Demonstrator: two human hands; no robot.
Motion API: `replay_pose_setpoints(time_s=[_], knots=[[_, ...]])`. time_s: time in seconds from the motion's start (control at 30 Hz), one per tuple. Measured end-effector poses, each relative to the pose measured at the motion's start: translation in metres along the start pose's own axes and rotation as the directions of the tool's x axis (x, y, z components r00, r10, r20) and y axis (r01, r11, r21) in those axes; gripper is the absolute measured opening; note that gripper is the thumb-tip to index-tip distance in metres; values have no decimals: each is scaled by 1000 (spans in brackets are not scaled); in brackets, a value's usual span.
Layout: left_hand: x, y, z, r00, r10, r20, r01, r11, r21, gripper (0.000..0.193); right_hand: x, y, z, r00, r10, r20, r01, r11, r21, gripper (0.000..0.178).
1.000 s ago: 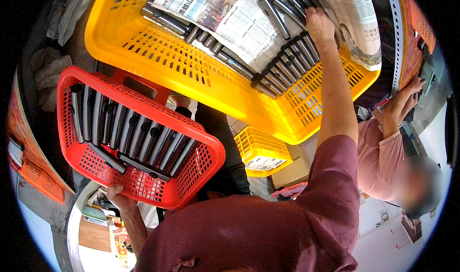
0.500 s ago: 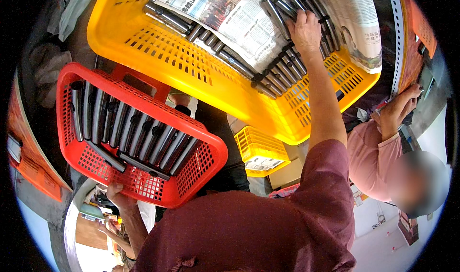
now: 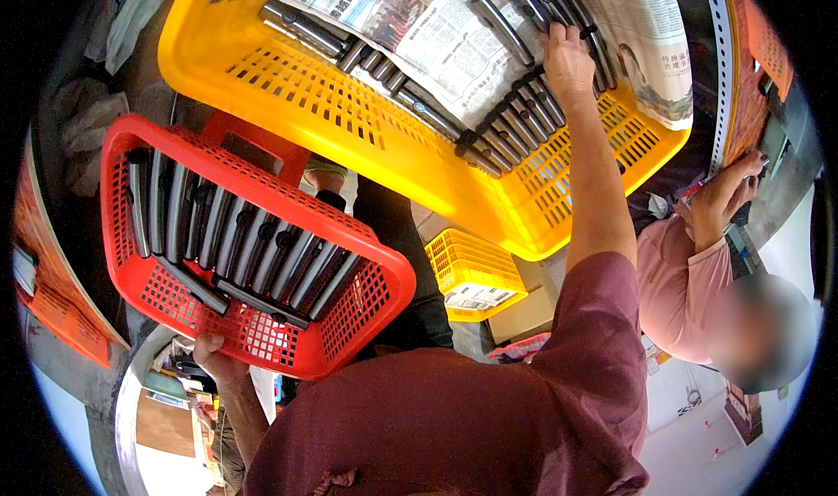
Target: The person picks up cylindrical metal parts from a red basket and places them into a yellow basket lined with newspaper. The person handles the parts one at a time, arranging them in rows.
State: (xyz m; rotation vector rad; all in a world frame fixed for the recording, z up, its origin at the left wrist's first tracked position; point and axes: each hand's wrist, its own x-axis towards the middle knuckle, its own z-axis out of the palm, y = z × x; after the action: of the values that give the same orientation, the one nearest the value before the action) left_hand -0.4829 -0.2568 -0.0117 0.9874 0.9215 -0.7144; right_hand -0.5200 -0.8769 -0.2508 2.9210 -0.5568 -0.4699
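Observation:
My left hand [image 3: 220, 361] is closed on the near rim of a red plastic basket [image 3: 397, 273], which tilts at the left. Inside it, dark shiny metal tubes [image 3: 253, 250] with black ends stand in a row, and a few lie across its near side. My right hand [image 3: 569, 64] reaches into a big yellow crate [image 3: 489, 225]. Its fingers are curled over the end of a dark metal tube [image 3: 531, 7] beside other tubes; the fingertips are partly hidden. A loose tube [image 3: 503, 31] lies on newspaper [image 3: 436, 42] left of this hand. Packed tubes [image 3: 511, 134] line the crate's near end.
Stacked smaller yellow baskets [image 3: 474, 265] stand below the crate, beside a cardboard box [image 3: 521, 313]. A co-worker in a pink top [image 3: 685, 278] sits at the right. Orange trays [image 3: 65, 326] are at the left edge, and a perforated metal strip [image 3: 717, 68] runs upright at the right.
My right hand has shifted slightly right and nearer, away from the loose tube; a tube beside it has moved right, closer to the row. My left hand and the red basket are nearly still.

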Motion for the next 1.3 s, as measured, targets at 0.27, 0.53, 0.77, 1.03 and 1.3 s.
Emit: replay_pose_setpoints(time_s=[0.27,0.53,0.77,1.03,1.3], knots=[[-1,1,0,1000,-3,-9,3,1000,17,76,7,16,7,994,-98,-51,93,991,-94,14],[-8,2,6,998,41,-50,-39,999,36,77,10,6,2,993,-57,-102,53,998,-45,15],[-14,9,25,992,89,-91,-83,994,68,77,14,4,6,999,-26,22,27,999,-21,15],[-22,7,43,984,91,-151,-86,996,41,80,21,17,5,988,-52,147,49,999,18,28],[-26,4,50,974,121,-191,-130,991,-36,82,30,18,-8,941,-177,288,239,950,-200,13]])
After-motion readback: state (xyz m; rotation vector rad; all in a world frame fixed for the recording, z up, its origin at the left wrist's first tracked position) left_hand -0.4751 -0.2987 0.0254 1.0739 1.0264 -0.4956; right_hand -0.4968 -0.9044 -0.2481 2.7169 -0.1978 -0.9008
